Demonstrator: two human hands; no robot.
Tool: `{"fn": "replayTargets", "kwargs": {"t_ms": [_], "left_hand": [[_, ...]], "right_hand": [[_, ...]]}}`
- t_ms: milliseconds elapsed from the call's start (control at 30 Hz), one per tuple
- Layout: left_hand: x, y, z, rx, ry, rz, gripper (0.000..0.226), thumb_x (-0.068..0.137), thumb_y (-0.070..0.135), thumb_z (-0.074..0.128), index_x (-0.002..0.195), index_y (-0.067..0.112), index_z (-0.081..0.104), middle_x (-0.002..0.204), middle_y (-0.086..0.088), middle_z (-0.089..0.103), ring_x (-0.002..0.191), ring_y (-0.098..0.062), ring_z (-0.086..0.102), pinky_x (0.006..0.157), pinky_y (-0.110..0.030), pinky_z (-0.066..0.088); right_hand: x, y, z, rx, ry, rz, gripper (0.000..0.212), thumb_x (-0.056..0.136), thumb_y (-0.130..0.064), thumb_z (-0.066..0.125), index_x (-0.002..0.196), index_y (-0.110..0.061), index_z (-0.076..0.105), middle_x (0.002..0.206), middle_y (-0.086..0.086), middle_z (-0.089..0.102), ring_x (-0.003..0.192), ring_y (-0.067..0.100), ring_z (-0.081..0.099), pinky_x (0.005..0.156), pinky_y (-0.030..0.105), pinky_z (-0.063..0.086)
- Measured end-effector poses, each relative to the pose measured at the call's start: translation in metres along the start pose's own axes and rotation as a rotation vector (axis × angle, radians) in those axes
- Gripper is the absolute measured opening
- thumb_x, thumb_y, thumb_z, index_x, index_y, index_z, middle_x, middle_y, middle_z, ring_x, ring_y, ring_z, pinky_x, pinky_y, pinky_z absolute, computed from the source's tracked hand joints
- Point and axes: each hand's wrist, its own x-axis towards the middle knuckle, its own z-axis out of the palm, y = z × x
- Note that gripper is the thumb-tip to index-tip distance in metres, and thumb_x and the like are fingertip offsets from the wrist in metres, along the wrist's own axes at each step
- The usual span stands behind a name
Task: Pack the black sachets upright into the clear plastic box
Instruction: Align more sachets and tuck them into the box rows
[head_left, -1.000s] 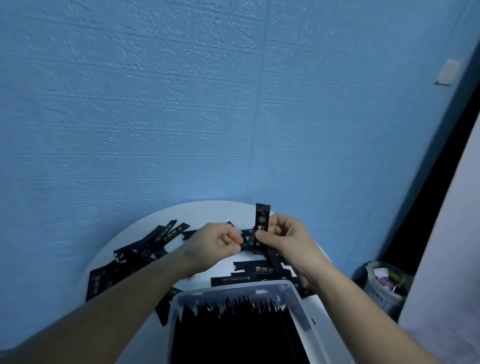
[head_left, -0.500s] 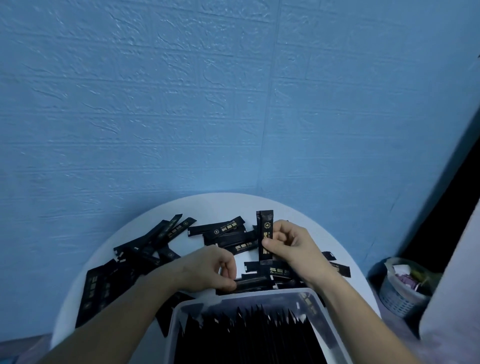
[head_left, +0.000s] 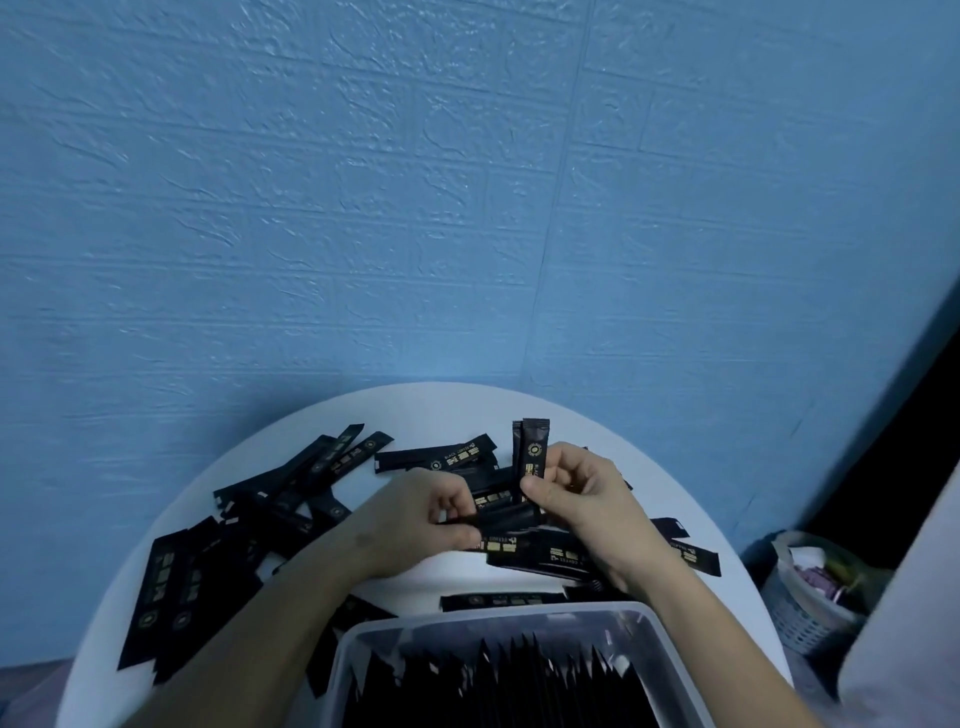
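Clamping upright sachets (head_left: 531, 451), right fingers (head_left: 541, 488) face left fingers (head_left: 456, 535) pinching a level sachet (head_left: 511, 517).

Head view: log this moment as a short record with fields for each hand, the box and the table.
left hand: pinches a level sachet
right hand: holds upright sachets
clear plastic box: at the near edge, packed with standing sachets
table: white, round, strewn with loose sachets
basket: low at the right, beside the table
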Motion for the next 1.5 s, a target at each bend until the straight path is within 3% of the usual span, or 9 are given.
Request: {"fn": "replayTargets", "kwargs": {"t_ms": [167, 267, 367, 700, 900, 1033, 1167, 1300, 1500], "left_hand": [[-0.002, 0.001, 0.007, 0.008, 0.165, -0.037, 0.021, 0.091, 0.023, 0.071, 0.076, 0.027, 0.057, 0.064, 0.016, 0.055, 0.059, -0.001, 0.049, 0.059, -0.015, 0.041], [0.001, 0.0, 0.008, -0.01, 0.325, -0.079, 0.018, 0.095, 0.022, 0.066, 0.08, 0.024, 0.056, 0.064, 0.011, 0.057, 0.058, -0.001, 0.051, 0.056, -0.015, 0.041], [0.003, 0.005, 0.011, -0.056, 0.432, -0.086, 0.017, 0.099, 0.02, 0.062, 0.084, 0.02, 0.055, 0.069, 0.004, 0.059, 0.061, 0.0, 0.053, 0.059, -0.014, 0.044], [0.008, 0.005, 0.021, -0.142, 0.44, -0.04, 0.019, 0.089, 0.019, 0.073, 0.072, 0.025, 0.067, 0.059, 0.012, 0.061, 0.055, -0.003, 0.054, 0.055, -0.013, 0.039], [0.01, 0.007, 0.023, -0.397, 0.584, -0.068, 0.017, 0.091, 0.018, 0.074, 0.077, 0.028, 0.077, 0.078, 0.005, 0.071, 0.07, -0.012, 0.064, 0.065, -0.019, 0.051], [0.008, 0.017, 0.025, -0.527, 0.448, -0.004, 0.017, 0.092, 0.01, 0.072, 0.085, 0.023, 0.081, 0.078, -0.001, 0.077, 0.075, -0.022, 0.072, 0.072, -0.03, 0.06], [0.005, 0.013, 0.027, -0.338, 0.394, 0.067, 0.013, 0.091, 0.016, 0.074, 0.083, 0.024, 0.08, 0.066, 0.004, 0.071, 0.062, -0.01, 0.064, 0.061, -0.023, 0.051], [0.008, 0.004, 0.024, -0.052, 0.328, 0.124, 0.02, 0.095, 0.036, 0.059, 0.082, 0.029, 0.072, 0.07, 0.008, 0.067, 0.068, -0.014, 0.061, 0.063, -0.034, 0.05], [0.004, -0.011, 0.02, 0.379, 0.17, 0.055, 0.05, 0.085, 0.067, 0.04, 0.113, 0.038, 0.069, 0.099, 0.024, 0.059, 0.095, 0.001, 0.052, 0.094, -0.031, 0.041]], "right_hand": [[0.01, -0.016, 0.005, 0.011, 0.174, -0.107, 0.021, 0.092, -0.006, 0.074, 0.079, -0.022, 0.072, 0.077, 0.017, 0.069, 0.077, 0.024, 0.063, 0.087, 0.047, 0.054], [0.015, -0.018, 0.006, 0.012, 0.224, -0.165, 0.004, 0.088, -0.017, 0.077, 0.087, -0.018, 0.073, 0.088, 0.029, 0.065, 0.085, 0.028, 0.061, 0.091, 0.05, 0.053], [0.013, -0.011, 0.008, 0.063, 0.234, -0.191, 0.011, 0.091, -0.013, 0.076, 0.084, -0.02, 0.072, 0.08, 0.012, 0.059, 0.081, 0.025, 0.052, 0.081, 0.038, 0.051], [0.013, 0.008, 0.023, 0.174, -0.011, 0.031, 0.021, 0.081, 0.0, 0.082, 0.082, -0.012, 0.065, 0.065, 0.004, 0.055, 0.058, 0.015, 0.053, 0.055, 0.024, 0.05], [0.016, 0.008, 0.025, 0.208, 0.029, 0.007, 0.03, 0.08, 0.0, 0.081, 0.099, -0.011, 0.06, 0.069, 0.002, 0.066, 0.06, 0.015, 0.062, 0.057, 0.023, 0.053], [0.014, 0.007, 0.024, 0.204, -0.033, 0.028, 0.017, 0.088, 0.0, 0.075, 0.097, -0.012, 0.068, 0.077, 0.001, 0.071, 0.07, 0.011, 0.069, 0.062, 0.024, 0.056], [0.012, 0.01, 0.02, 0.207, -0.044, 0.048, 0.008, 0.09, 0.0, 0.074, 0.097, -0.003, 0.071, 0.077, 0.001, 0.069, 0.07, 0.011, 0.067, 0.061, 0.024, 0.058], [0.013, 0.01, 0.017, 0.21, -0.046, 0.065, 0.046, 0.081, -0.02, 0.081, 0.108, 0.011, 0.06, 0.086, 0.009, 0.065, 0.089, 0.03, 0.058, 0.082, 0.038, 0.054], [0.011, 0.009, 0.009, 0.221, 0.007, 0.051, 0.03, 0.08, -0.022, 0.083, 0.094, -0.003, 0.064, 0.077, 0.011, 0.055, 0.082, 0.029, 0.053, 0.08, 0.038, 0.048]]}}
